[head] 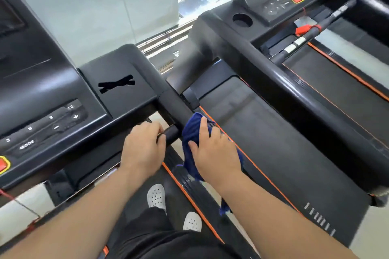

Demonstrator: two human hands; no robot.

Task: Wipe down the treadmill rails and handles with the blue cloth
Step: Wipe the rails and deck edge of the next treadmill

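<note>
The blue cloth [192,132] is draped over the right side rail [172,101] of the black treadmill I stand on. My right hand [212,147] lies on the cloth, thumb and fingers curled round it and the rail. A corner of the cloth hangs down below my right wrist. Just left of it, my left hand [143,147] grips the short black front handle bar [171,133] where it meets the rail. The rail runs up to the console corner.
The console [42,115] with speed buttons and a red stop button sits at my left. A second treadmill [294,82] stands close on the right, with its own thick rail, cup holder and red safety clip. A window is ahead. My white shoes stand on the belt below.
</note>
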